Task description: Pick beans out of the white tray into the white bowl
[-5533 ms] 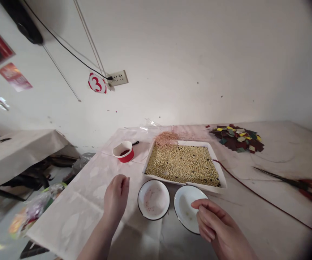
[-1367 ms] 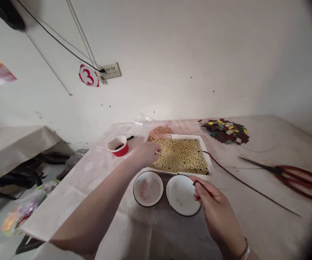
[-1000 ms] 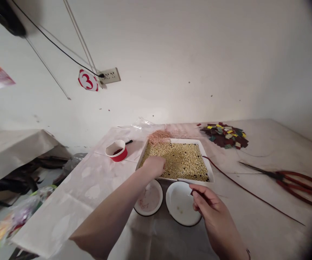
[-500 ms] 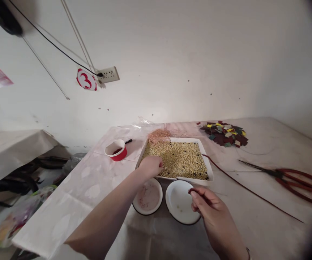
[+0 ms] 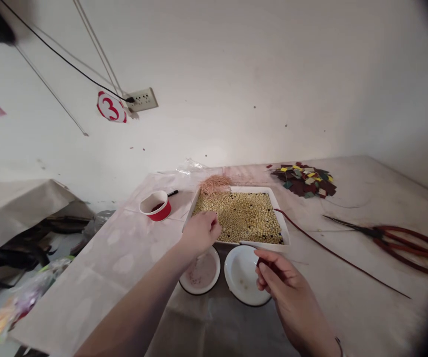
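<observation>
My left hand (image 5: 200,232) is over the front left corner of a white tray (image 5: 286,241) filled with small yellowish, bean-like grains (image 5: 243,213), some of them black. Its fingers are curled together, and whatever they hold is hidden. Over the right edge of a white bowl (image 5: 244,272) is my right hand (image 5: 280,275), its thumb and fingers pinching a small dark red piece (image 5: 260,261). A few pale specks lie in that bowl. Beside it, below my left wrist, a second white bowl (image 5: 201,275) has a pinkish bottom with reddish bits.
Scissors (image 5: 381,238) with long red handles lie on the right. A dark red strip (image 5: 333,249) runs from the tray. Behind are a pile of coloured scraps (image 5: 306,182) and pinkish strands (image 5: 214,185). A red and white paper cup (image 5: 160,211) and a black pen (image 5: 172,193) are left.
My left hand has lifted slightly and turned at the tray's corner. My right hand still pinches the dark red piece, now tilted more upright. The whole view has shifted slightly.
</observation>
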The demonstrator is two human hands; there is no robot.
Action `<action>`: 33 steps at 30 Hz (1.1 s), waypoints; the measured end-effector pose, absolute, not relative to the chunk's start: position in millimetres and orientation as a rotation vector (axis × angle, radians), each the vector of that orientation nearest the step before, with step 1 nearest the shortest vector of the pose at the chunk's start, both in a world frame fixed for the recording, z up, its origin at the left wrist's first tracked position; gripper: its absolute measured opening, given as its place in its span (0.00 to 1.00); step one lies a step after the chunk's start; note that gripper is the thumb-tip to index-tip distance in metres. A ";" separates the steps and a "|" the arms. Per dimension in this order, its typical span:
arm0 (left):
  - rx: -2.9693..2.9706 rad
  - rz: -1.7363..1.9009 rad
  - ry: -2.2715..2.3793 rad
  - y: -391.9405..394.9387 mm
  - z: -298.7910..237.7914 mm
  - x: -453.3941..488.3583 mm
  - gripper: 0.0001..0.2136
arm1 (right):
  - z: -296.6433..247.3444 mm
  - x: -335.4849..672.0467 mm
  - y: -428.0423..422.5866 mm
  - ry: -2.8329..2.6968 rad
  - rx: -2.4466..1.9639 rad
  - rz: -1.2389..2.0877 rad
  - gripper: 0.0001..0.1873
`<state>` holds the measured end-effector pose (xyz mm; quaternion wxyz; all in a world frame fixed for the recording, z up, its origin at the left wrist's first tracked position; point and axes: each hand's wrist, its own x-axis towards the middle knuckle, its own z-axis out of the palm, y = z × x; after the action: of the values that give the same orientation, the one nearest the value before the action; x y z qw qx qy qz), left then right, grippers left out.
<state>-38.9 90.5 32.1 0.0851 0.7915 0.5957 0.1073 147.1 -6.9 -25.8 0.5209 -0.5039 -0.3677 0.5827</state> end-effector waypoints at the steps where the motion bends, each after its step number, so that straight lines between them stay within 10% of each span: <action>1: 2.355 0.375 1.754 83.3 35.7 -37.0 0.06 | -24.8 147.0 -7.4 -0.884 -1.206 1.397 0.18; 33: 2.511 1.104 1.440 -15.4 20.7 -2.9 0.05 | -14.4 142.7 -19.2 -1.041 -1.092 1.396 0.08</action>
<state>-2.9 -15.4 20.7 0.0217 0.8103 0.4648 0.3562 142.7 -19.2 -14.4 0.5169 -0.4549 -0.4334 0.5814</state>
